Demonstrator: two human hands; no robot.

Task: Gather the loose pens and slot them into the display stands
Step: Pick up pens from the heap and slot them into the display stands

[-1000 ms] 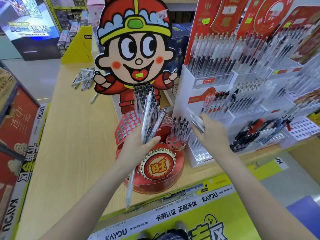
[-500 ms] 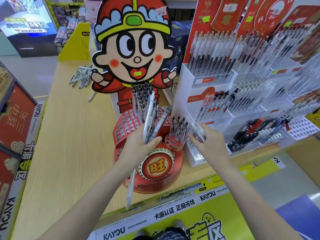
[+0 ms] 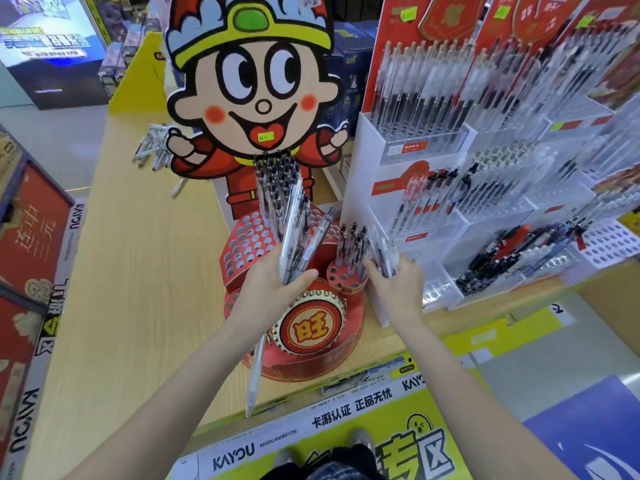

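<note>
Right hand (image 3: 398,289) has dropped toward the red stand (image 3: 346,275), gripping a few pens (image 3: 382,254); left hand (image 3: 273,289) grips a bundle (image 3: 294,233). Slotting step: next, seat one tip in a free hole below the right grip.

Matt wood-grain table (image 3: 131,271), glossy printed cardboard stand (image 3: 311,355), clear plastic pens (image 3: 291,233).

Bare tabletop (image 3: 138,289) left; red stand (image 3: 311,341), white racks (image 3: 367,188) crowd right.
</note>
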